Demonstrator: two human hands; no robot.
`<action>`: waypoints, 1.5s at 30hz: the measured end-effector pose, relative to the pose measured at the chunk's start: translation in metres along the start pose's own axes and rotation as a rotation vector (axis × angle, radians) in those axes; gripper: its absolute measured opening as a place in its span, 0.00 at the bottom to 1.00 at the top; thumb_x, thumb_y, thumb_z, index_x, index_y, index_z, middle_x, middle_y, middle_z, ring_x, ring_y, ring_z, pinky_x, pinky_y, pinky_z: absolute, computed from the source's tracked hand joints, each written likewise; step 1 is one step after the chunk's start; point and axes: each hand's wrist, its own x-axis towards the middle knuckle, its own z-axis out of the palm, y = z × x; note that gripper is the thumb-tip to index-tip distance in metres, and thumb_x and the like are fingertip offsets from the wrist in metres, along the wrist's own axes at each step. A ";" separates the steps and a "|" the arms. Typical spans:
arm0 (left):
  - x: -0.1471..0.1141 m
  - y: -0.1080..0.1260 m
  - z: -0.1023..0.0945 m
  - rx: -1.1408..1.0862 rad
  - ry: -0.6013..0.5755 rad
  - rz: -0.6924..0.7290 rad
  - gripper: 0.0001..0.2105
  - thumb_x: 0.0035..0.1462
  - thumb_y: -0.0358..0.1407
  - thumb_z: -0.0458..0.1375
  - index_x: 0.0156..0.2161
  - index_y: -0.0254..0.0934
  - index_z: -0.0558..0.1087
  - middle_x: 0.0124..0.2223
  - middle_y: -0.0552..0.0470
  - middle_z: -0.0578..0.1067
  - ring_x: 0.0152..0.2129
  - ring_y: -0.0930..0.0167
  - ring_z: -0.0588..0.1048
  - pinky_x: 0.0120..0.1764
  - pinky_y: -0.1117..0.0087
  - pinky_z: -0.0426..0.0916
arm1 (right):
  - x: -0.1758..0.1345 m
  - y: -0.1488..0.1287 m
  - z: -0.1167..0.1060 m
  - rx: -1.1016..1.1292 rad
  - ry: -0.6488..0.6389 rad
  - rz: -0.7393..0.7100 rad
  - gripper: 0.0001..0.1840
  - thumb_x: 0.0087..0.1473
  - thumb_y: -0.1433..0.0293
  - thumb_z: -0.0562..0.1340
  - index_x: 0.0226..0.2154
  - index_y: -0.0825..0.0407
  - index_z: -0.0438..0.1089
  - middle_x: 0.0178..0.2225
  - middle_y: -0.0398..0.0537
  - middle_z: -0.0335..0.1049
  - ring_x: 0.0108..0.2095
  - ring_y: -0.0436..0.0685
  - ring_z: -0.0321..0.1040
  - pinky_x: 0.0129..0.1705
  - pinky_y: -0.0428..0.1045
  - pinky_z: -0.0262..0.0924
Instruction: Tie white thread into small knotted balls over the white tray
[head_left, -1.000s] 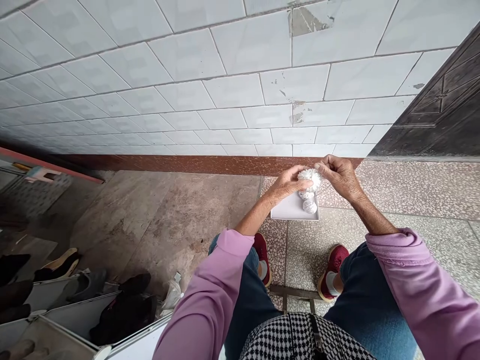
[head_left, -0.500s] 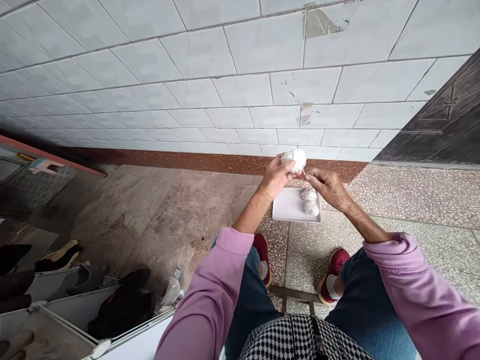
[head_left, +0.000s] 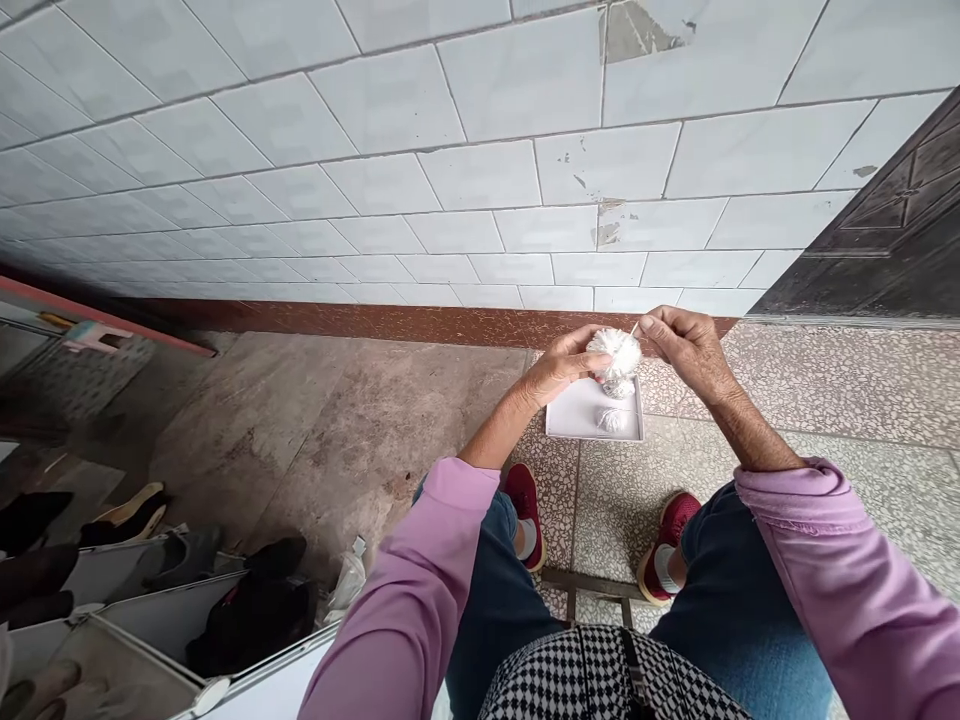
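Note:
My left hand is closed around one side of a white ball of yarn, thumb in front of it. Just right of the ball, my right hand pinches a strand of white yarn between thumb and forefinger. Below the held ball, a shallow white tray lies on the floor. In its right part are two more yarn balls: the far ball is partly hidden by the held one, and the near ball shows fully.
A tiled wall with a brown base strip rises in front, and a dark door stands at the right. My red shoes flank the tray's near side. At lower left is a rack with several shoes.
My left hand has brought the ball slightly right and down, over the tray's far ball. My right hand has moved right and up with the strand. The near ball has shifted a little left.

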 end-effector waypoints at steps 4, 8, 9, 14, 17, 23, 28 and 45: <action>0.002 0.001 0.006 -0.070 -0.052 -0.065 0.31 0.47 0.48 0.74 0.54 0.38 0.75 0.42 0.48 0.78 0.29 0.73 0.75 0.31 0.70 0.70 | -0.002 0.009 -0.001 0.003 0.001 0.045 0.32 0.63 0.41 0.67 0.24 0.49 0.66 0.20 0.39 0.53 0.22 0.50 0.48 0.24 0.48 0.45; 0.010 -0.005 0.010 -0.093 -0.036 -0.089 0.32 0.47 0.50 0.75 0.54 0.36 0.75 0.40 0.48 0.77 0.29 0.74 0.74 0.31 0.70 0.68 | -0.001 0.016 -0.003 -0.042 0.009 0.076 0.31 0.64 0.45 0.66 0.23 0.49 0.63 0.19 0.38 0.53 0.22 0.49 0.47 0.25 0.48 0.44; 0.013 -0.007 0.012 -0.099 -0.013 -0.087 0.32 0.46 0.50 0.75 0.53 0.36 0.75 0.40 0.48 0.77 0.29 0.74 0.73 0.31 0.70 0.67 | -0.001 0.017 -0.004 -0.062 0.010 0.073 0.30 0.64 0.46 0.66 0.23 0.49 0.63 0.20 0.38 0.54 0.22 0.49 0.48 0.25 0.48 0.44; 0.022 -0.012 0.018 -0.120 0.069 -0.073 0.34 0.42 0.47 0.78 0.53 0.37 0.75 0.44 0.47 0.78 0.34 0.73 0.74 0.34 0.71 0.68 | 0.003 0.022 -0.011 -0.110 0.022 0.077 0.28 0.64 0.47 0.65 0.24 0.50 0.64 0.20 0.39 0.55 0.23 0.49 0.49 0.26 0.48 0.45; 0.024 -0.013 0.017 -0.139 0.048 -0.028 0.35 0.40 0.42 0.79 0.54 0.40 0.75 0.49 0.46 0.78 0.41 0.69 0.76 0.39 0.69 0.71 | 0.004 0.027 -0.013 -0.111 0.006 0.093 0.27 0.65 0.47 0.63 0.25 0.50 0.65 0.20 0.38 0.54 0.22 0.49 0.48 0.26 0.48 0.45; 0.024 -0.013 0.010 -0.048 0.189 0.056 0.36 0.41 0.47 0.78 0.55 0.41 0.71 0.53 0.45 0.78 0.41 0.68 0.78 0.38 0.68 0.74 | 0.000 0.043 -0.003 -0.341 -0.179 0.000 0.26 0.67 0.50 0.59 0.25 0.50 0.63 0.22 0.43 0.62 0.24 0.52 0.55 0.30 0.50 0.49; 0.020 -0.012 -0.002 0.213 0.337 0.176 0.35 0.40 0.44 0.79 0.52 0.41 0.71 0.52 0.47 0.79 0.42 0.67 0.78 0.41 0.67 0.75 | -0.008 0.035 0.008 -0.379 -0.373 -0.027 0.23 0.70 0.55 0.57 0.27 0.51 0.69 0.25 0.46 0.68 0.26 0.54 0.62 0.33 0.51 0.53; 0.004 -0.007 0.003 0.217 -0.036 -0.059 0.33 0.55 0.47 0.70 0.63 0.41 0.69 0.47 0.45 0.79 0.33 0.70 0.81 0.30 0.72 0.72 | -0.003 0.007 -0.002 -0.146 -0.152 -0.024 0.34 0.65 0.38 0.62 0.25 0.49 0.65 0.23 0.41 0.58 0.25 0.51 0.53 0.28 0.50 0.49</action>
